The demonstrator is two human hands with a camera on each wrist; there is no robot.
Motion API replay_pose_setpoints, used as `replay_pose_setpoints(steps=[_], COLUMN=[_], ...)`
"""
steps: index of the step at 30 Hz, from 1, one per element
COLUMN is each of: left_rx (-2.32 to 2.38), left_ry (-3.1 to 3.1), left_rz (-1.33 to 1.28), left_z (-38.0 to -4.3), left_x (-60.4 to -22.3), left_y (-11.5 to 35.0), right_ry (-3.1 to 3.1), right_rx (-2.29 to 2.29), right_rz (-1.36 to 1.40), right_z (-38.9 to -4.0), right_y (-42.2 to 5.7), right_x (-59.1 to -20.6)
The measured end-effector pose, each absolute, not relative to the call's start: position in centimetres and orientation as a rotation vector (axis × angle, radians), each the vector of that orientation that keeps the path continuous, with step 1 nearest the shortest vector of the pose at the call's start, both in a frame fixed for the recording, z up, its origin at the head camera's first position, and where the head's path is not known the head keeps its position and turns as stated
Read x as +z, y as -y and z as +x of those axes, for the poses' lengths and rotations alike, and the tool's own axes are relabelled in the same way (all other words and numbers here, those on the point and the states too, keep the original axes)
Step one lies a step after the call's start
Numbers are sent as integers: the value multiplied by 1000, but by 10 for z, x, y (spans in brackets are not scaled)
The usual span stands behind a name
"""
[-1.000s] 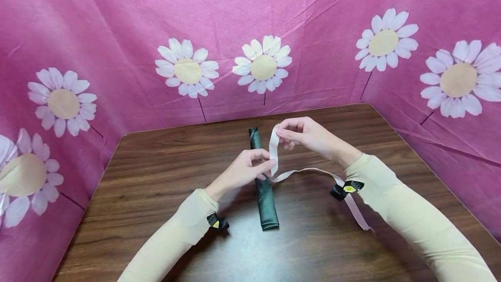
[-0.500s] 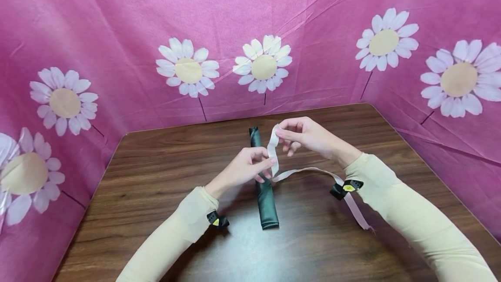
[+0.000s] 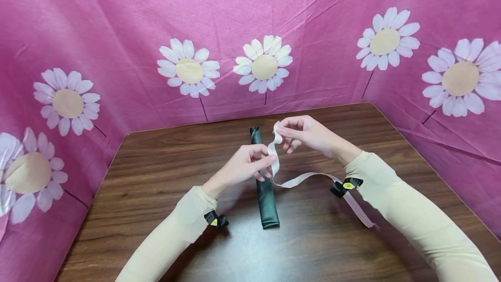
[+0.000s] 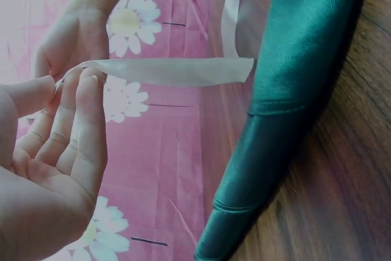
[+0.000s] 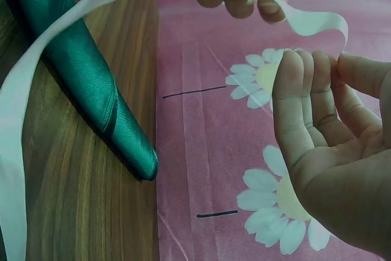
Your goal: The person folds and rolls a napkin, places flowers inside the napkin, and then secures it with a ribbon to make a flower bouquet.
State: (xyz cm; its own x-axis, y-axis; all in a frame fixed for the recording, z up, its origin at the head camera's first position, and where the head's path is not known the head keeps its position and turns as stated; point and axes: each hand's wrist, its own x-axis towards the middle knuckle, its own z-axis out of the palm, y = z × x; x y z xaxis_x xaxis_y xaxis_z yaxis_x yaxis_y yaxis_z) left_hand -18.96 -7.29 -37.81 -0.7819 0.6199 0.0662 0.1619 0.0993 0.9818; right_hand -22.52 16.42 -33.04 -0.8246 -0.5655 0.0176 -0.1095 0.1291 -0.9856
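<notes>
A white ribbon [image 3: 294, 182] runs from my two raised hands down to the table on the right, its frayed end passing under my right wrist. My right hand [image 3: 309, 135] pinches its upper end between thumb and fingertips, as the right wrist view also shows. Lower along the ribbon, my left hand [image 3: 244, 163] pinches it between thumb and index finger. The stretch between the hands is slack and wavy. Below and behind my left hand lies a dark green satin roll of cloth [image 3: 268, 206], lengthwise on the table; my left fingers hide part of its middle.
The brown wood-grain table [image 3: 164, 156] has a far edge against a pink curtain [image 3: 219, 3] printed with white daisies. The curtain also closes off the left and right sides. A black wrist strap [image 3: 338, 189] hangs near the ribbon at my right cuff.
The ribbon between my hands has gone from nearly straight to wavy and slack. My left hand has risen slightly. The loose stretch toward the table sags a little lower; the green roll stays put.
</notes>
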Motion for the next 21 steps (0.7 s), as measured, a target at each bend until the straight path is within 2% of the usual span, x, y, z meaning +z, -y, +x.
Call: replay_pose_setpoints(steps=[21], left_rx=[2023], left_ry=[-2014], left_rz=[609], left_z=[-195], left_x=[-358], left_y=[104], right_ry=[-1959], right_rx=[-1805], right_rz=[-741], right_z=[-228], right_y=[-169], right_x=[-345])
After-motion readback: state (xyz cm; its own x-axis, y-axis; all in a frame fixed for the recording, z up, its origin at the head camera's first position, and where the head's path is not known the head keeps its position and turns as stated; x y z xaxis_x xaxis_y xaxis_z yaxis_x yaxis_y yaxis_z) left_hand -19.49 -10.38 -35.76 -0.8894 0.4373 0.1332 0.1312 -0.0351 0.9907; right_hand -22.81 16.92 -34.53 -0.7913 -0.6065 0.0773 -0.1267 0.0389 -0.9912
